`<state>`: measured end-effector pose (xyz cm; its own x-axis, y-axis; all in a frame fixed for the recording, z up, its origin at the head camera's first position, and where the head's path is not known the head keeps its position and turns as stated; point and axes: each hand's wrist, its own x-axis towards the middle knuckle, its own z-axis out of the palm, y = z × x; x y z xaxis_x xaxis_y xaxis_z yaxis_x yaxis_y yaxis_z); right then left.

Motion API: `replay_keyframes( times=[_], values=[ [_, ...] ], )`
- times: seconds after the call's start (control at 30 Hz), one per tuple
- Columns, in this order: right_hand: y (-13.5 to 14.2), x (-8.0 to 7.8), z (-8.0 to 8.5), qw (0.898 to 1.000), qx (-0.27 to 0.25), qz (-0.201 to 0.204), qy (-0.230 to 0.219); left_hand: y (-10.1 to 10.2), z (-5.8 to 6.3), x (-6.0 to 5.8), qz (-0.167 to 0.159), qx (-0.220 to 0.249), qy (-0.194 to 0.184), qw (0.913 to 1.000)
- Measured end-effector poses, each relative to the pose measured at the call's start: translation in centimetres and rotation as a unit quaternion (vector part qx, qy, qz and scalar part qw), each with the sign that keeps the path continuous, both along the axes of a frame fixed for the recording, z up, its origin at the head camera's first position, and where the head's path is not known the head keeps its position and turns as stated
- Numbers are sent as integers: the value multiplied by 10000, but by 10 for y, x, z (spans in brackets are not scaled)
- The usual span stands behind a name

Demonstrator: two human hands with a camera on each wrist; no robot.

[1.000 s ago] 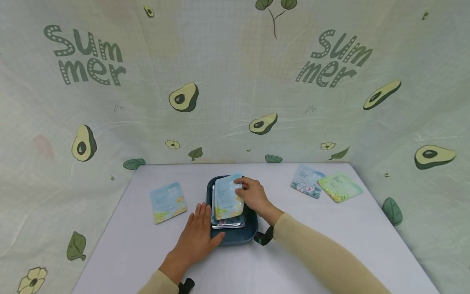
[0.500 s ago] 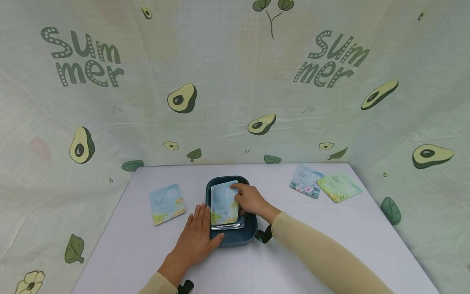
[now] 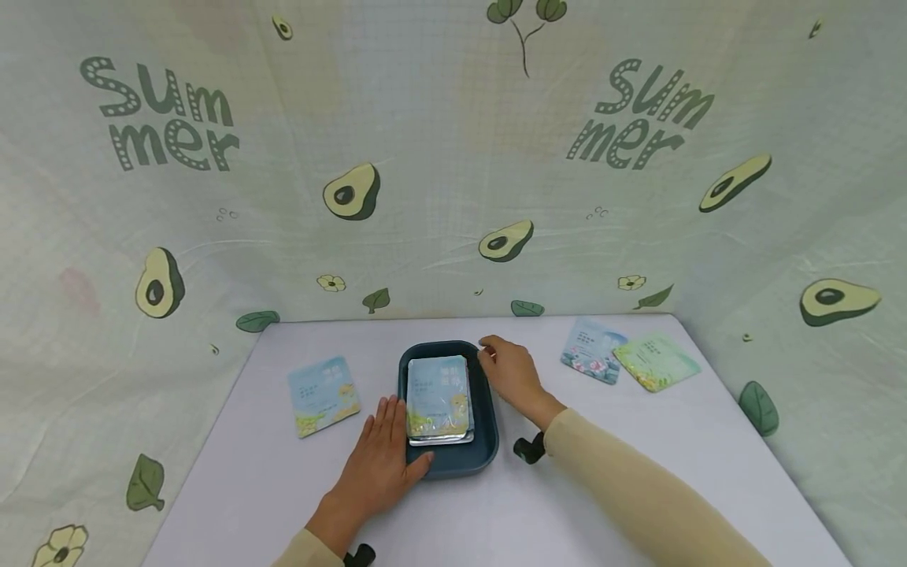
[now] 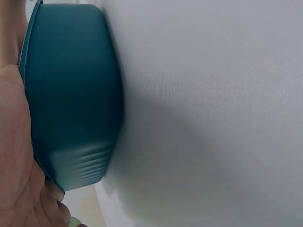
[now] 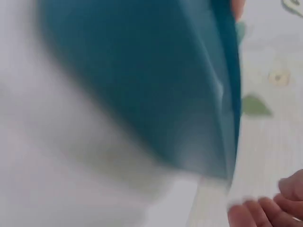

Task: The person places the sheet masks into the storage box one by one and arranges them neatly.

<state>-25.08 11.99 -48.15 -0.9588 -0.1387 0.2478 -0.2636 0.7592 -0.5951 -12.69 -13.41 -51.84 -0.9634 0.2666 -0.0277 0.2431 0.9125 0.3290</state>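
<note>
A dark blue plastic tray stands in the middle of the white table. Inside it lies a stack of flat foil sachets, the top one light blue with yellow flowers. My left hand rests along the tray's left rim with straight fingers; the left wrist view has the palm against that rim. At the back right corner of the tray, my right hand holds nothing, its fingers loosely bent. In the right wrist view, its fingertips show beyond the tray wall.
Left of the tray lies a light blue sachet with yellow flowers. Toward the back right are a blue sachet with pink flowers and a green one, close together. A printed cloth hangs behind the table.
My right hand has let go of the light blue sachet, which now lies flat on the stack in the tray. That hand has moved right to the tray's edge; the left hand has stayed put.
</note>
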Motion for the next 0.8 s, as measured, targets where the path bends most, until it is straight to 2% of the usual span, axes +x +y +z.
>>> replay_keyframes(
  times=[0.13, 0.27, 0.37, 0.57, 0.8],
  values=[
    [38, -7, -12, 9975, 592, -230, 313, 0, -1, 0, 2, 12, -9, 10000],
    [82, -12, -29, 9895, 1415, -233, 193, 0, -1, 0, 8, 16, -14, 10000],
    [113, -12, -41, 9812, 1915, -248, -58, 0, -1, 0, 11, 41, -20, 10000],
    [155, -7, -54, 9715, 2244, -410, -651, 1, -1, -1, -3, -35, -62, 10000],
    [168, -2, -62, 9635, 2361, -257, -1237, 0, 1, -1, 1, -77, -125, 9999]
  ],
)
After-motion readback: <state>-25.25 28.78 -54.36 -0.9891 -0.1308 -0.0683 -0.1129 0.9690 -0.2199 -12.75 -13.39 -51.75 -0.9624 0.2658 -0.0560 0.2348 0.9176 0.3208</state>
